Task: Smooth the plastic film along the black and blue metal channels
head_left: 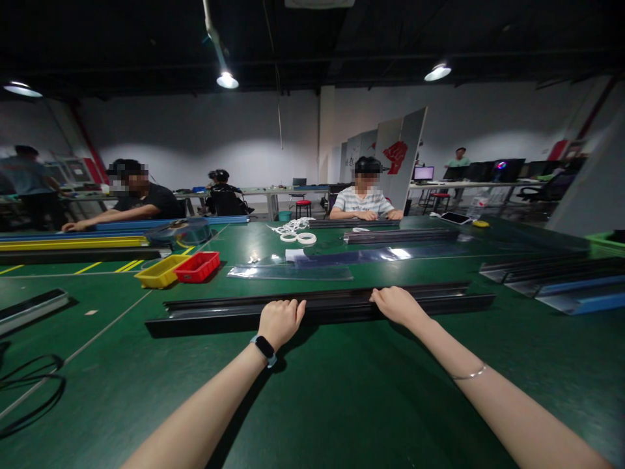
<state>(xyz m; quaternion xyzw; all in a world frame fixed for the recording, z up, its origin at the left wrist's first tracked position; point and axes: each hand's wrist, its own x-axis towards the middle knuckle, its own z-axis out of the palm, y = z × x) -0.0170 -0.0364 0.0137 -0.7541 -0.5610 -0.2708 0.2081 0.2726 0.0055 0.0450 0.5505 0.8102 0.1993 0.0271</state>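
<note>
A long black channel rail (336, 305) lies across the green table (342, 404) in front of me. My left hand (280, 320) grips its near edge left of the middle, fingers curled over the top. My right hand (398, 305) is closed on the same rail a little to the right. A clear plastic strip (293, 271) lies flat just beyond the rail.
A yellow bin (160, 271) and a red bin (198, 266) sit at the left. White tape rolls (299, 232) lie further back. More rails (547, 273) are stacked at the right, a black cable (29, 384) at the near left. Other people sit at the far side.
</note>
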